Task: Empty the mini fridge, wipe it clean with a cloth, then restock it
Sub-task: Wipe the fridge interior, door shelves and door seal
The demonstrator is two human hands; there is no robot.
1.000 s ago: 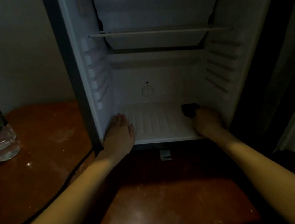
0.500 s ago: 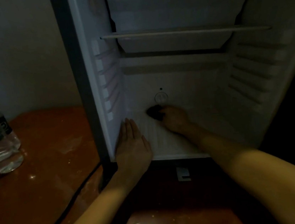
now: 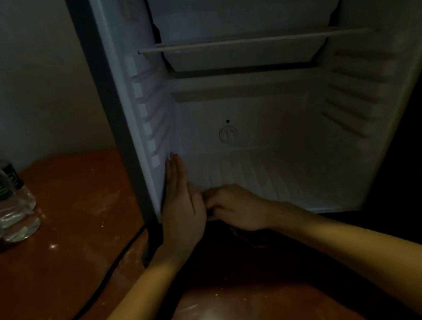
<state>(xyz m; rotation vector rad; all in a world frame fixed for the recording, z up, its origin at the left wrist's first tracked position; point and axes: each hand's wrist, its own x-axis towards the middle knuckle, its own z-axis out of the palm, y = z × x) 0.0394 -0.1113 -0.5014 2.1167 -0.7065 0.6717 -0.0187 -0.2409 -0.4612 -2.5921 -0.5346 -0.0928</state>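
The white mini fridge (image 3: 273, 115) stands open with nothing inside it. Its ribbed floor (image 3: 273, 178) and a thin shelf bar (image 3: 256, 40) show. My left hand (image 3: 182, 208) lies flat, fingers together, along the bottom of the left inner wall. My right hand (image 3: 235, 208) is curled over the front left of the fridge floor, right beside my left hand. The dark cloth it was holding is almost fully hidden under its fingers; only a dark sliver (image 3: 210, 209) shows there.
Several water bottles (image 3: 2, 201) stand on the reddish wooden surface (image 3: 75, 229) to the left of the fridge. A dark cable (image 3: 94, 299) runs across that surface towards the fridge's front corner. A round dial (image 3: 228, 133) sits on the fridge's back wall.
My right hand has swept with the cloth from the right rear of the fridge floor, past the back centre, to the front left beside my left hand. The view has moved closer.
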